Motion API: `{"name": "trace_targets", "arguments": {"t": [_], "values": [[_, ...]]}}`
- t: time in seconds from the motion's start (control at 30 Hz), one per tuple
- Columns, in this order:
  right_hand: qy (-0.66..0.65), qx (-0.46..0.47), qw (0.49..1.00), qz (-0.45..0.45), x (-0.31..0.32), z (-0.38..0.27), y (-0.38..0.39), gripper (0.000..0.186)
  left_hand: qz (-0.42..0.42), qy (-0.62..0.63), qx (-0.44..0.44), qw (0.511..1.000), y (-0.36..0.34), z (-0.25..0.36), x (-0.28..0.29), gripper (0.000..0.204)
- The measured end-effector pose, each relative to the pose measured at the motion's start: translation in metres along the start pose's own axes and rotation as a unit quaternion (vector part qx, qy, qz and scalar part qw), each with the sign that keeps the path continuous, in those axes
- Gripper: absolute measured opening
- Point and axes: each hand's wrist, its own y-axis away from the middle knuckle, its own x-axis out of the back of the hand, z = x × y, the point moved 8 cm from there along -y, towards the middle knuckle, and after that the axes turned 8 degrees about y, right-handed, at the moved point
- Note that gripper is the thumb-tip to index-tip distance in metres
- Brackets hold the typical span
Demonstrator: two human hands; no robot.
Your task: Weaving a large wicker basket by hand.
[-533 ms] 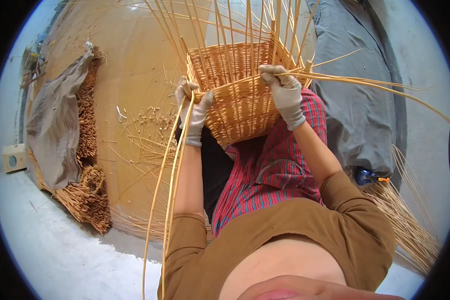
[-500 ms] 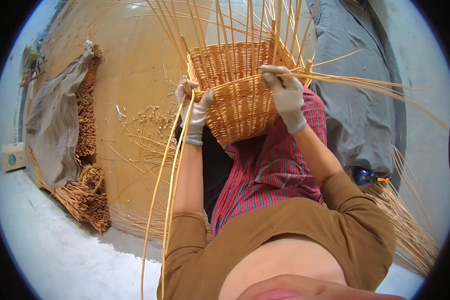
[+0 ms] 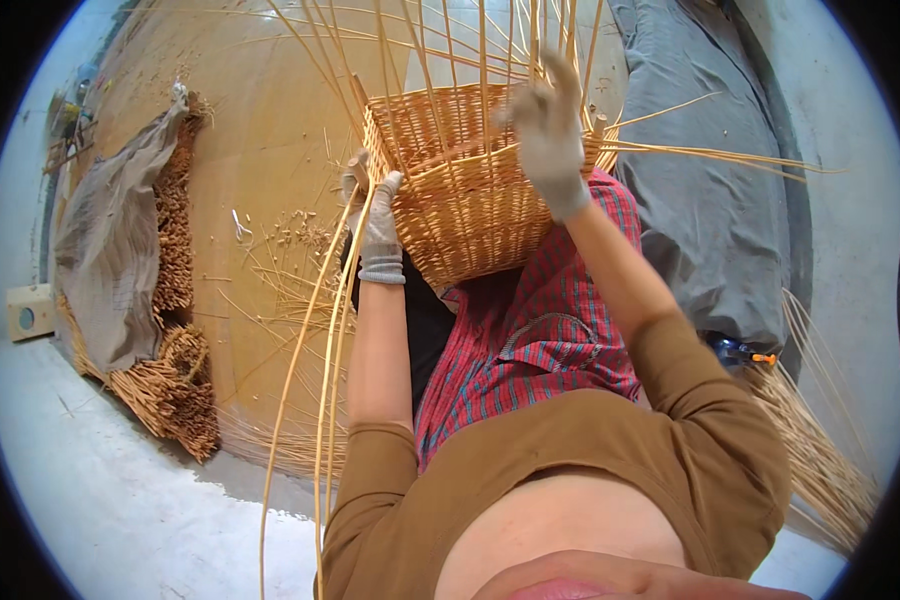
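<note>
A partly woven wicker basket [image 3: 480, 217] leans on my lap, its near wall facing me and tall upright stakes rising from its rim. My left hand [image 3: 378, 228], in a pale knit glove, is closed around the rim at the near left corner. From that corner long wicker rods [image 3: 315, 310] trail down along my left forearm. My right hand [image 3: 550, 140], also gloved, is raised over the right part of the near rim, among the stakes. Its fingers are smeared by motion, so whether they grip a stake is hidden from me. Loose rod ends [image 3: 715, 153] stick out right of the basket.
To the left lie bundles of cut rods [image 3: 175, 385] under a grey cloth [image 3: 110, 250]. Offcuts [image 3: 310, 235] litter the tan floor sheet. A long grey cover [image 3: 705, 190] lies at the right, with a sheaf of thin rods [image 3: 815, 455] below it.
My right hand has left the near rim and moved up and slightly left, among the stakes. The basket has shifted a little left, with my left hand still on its corner.
</note>
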Motion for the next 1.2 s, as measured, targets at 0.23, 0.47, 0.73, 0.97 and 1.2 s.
{"name": "trace_targets", "arguments": {"t": [0.23, 0.47, 0.73, 0.97, 1.2], "values": [[-0.04, -0.267, 0.956, 0.114, 0.065, 0.078, 0.073, 0.017, 0.047, -0.251, -0.298, 0.92, 0.078, 0.014, -0.007, 0.037], [0.006, 0.029, 0.998, 0.06, 0.037, 0.04, 0.008, 0.022, -0.205, -0.222, 0.154, 0.941, 0.013, -0.021, -0.121, 0.028], [-0.076, 0.062, 0.995, 0.035, 0.061, 0.058, 0.019, 0.036, -0.156, -0.176, 0.118, 0.965, 0.021, -0.01, -0.134, 0.017], [-0.214, -0.111, 0.965, 0.105, 0.028, 0.007, 0.079, 0.022, -0.044, -0.085, 0.144, 0.985, 0.012, -0.018, -0.135, 0.039], [-0.062, -0.271, 0.938, 0.208, 0.161, 0.068, 0.087, 0.013, 0.082, 0.047, -0.124, 0.988, 0.034, 0.028, -0.132, 0.017]]}}
